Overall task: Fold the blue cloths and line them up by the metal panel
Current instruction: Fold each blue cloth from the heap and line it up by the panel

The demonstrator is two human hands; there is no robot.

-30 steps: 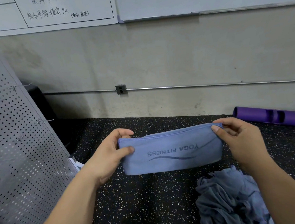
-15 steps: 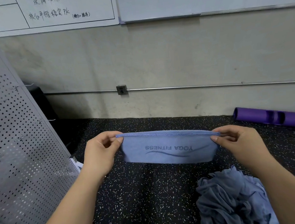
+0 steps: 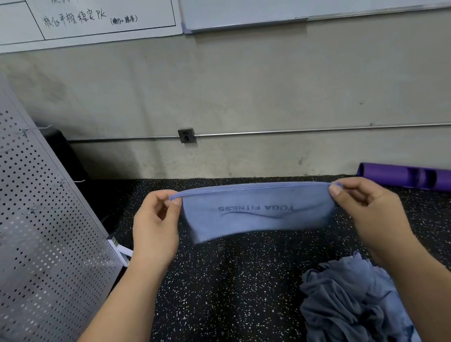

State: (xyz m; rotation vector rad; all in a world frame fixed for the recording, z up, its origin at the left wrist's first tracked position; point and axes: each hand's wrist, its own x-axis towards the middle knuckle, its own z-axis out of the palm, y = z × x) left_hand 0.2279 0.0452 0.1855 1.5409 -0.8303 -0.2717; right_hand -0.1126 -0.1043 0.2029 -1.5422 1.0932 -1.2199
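A crumpled heap of blue cloths lies on the black rubber floor with white specks, near the right arm. Above the floor, the left hand and the right hand each pinch a top corner of a folded blue cloth with "YOGA FITNESS" on it. It hangs pulled flat between them. A grey metal panel full of holes leans at the left. Farther back, a purple foam roll lies by the grey wall, under white boards.
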